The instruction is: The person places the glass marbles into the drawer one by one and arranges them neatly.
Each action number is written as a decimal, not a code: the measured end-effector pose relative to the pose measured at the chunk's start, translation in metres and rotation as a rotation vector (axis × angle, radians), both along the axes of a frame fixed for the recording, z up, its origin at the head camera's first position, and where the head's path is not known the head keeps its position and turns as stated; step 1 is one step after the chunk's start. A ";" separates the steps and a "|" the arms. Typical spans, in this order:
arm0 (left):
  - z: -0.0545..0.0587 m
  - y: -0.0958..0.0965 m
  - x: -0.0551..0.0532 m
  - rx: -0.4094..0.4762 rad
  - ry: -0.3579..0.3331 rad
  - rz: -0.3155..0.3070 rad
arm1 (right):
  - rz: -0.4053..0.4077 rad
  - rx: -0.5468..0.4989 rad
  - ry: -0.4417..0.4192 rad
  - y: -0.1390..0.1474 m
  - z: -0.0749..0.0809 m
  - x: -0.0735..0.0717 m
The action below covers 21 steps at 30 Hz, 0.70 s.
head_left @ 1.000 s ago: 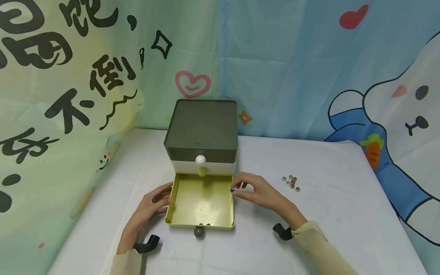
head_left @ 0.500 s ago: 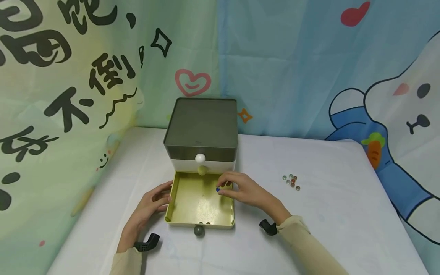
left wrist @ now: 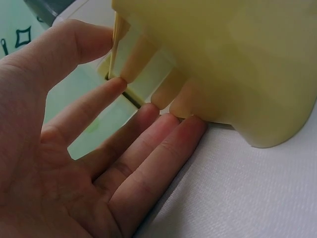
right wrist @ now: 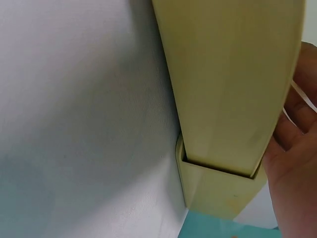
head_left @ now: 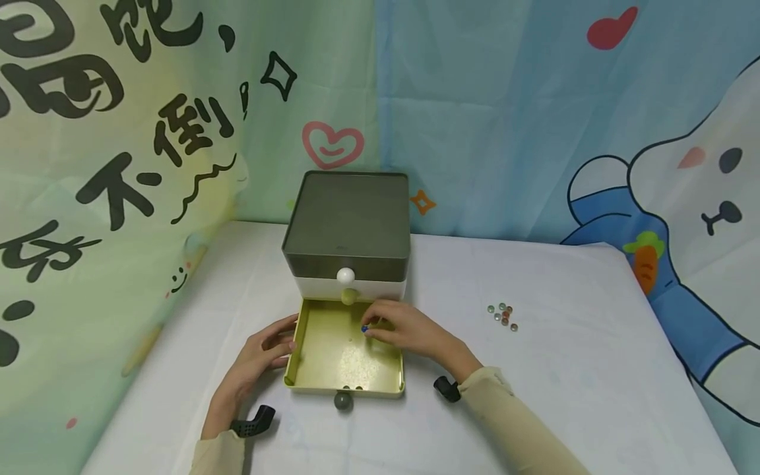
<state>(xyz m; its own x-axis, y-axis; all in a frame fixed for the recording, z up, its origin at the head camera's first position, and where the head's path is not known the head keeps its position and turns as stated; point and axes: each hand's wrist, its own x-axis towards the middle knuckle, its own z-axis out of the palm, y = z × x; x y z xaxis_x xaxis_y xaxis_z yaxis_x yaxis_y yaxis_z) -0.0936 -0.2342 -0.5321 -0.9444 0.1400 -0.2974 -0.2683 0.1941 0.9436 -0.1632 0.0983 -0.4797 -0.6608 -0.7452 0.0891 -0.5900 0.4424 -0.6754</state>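
Observation:
A small blue marble (head_left: 365, 328) is pinched between thumb and fingertips of my right hand (head_left: 410, 328), above the open yellow-green drawer (head_left: 332, 323). In the right wrist view my right hand (right wrist: 297, 158) is partly hidden behind the drawer's side wall (right wrist: 223, 84), and the marble is out of sight. My left hand (head_left: 261, 353) rests at the drawer's left side. In the left wrist view its fairly straight fingers (left wrist: 158, 148) touch the outer wall, with the thumb at the rim. Two small marbles (head_left: 359, 388) lie by the drawer's front wall.
Behind the drawer stands its cabinet (head_left: 350, 218), dark grey on top with a white tier below. Several small green and brown marbles (head_left: 505, 315) lie on the white tablecloth (head_left: 570, 369) to the right. A printed curtain (head_left: 475, 132) hangs behind the table.
My right hand has moved left with the blue marble, from the drawer's right wall to over its middle. My left hand has stayed in place.

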 end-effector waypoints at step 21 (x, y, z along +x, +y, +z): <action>0.000 0.000 0.001 -0.008 0.003 -0.001 | -0.060 0.378 0.332 -0.027 -0.013 0.004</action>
